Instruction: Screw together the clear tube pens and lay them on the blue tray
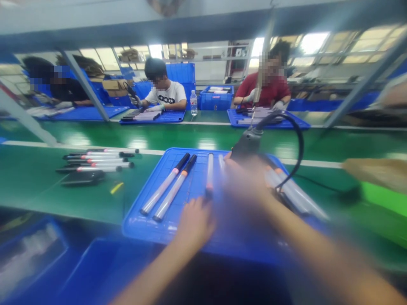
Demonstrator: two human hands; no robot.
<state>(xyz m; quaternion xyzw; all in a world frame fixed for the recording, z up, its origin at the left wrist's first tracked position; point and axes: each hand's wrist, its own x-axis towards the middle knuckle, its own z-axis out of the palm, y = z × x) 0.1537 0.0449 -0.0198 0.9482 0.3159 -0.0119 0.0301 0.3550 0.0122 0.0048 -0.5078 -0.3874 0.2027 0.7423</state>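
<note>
A blue tray [143, 220] lies in front of me with several silver tubes with black and orange ends. Two tubes [168, 186] lie side by side on its left part. My left hand [195, 222] rests on the tray, its fingers at the lower end of an upright-lying tube [210, 171]. My right hand [244, 182] is blurred by motion; it grips a dark electric screwdriver [248, 142] that hangs from a black cable [297, 148]. More tubes [295, 195] lie on the tray's right part.
Finished tubes [101, 161] lie on the green conveyor belt [41, 178] to the left. Across the belt three people work at blue trays [152, 116]. A water bottle [193, 103] stands there. Blue bins [38, 254] sit below at left.
</note>
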